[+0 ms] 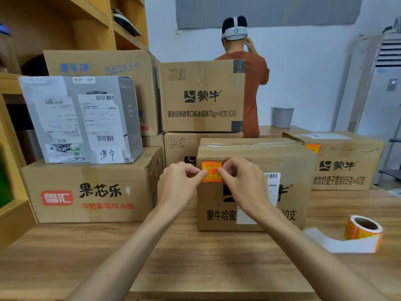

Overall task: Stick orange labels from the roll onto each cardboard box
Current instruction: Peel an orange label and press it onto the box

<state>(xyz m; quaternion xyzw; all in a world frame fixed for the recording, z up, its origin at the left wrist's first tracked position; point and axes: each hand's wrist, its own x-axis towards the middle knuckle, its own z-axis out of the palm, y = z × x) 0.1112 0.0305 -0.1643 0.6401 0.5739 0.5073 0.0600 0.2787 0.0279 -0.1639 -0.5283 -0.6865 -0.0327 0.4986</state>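
Both pinching the label (211, 172) — left hand (180, 183), right hand (240, 181) — onto the front box (256, 157); right box (347, 166) done, top box (204, 96) seemingly bare.

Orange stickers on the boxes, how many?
2. The first sticker is pinched by the left hand and right hand against the front box; the second sticker sits on the right box, top left. More may be hidden.
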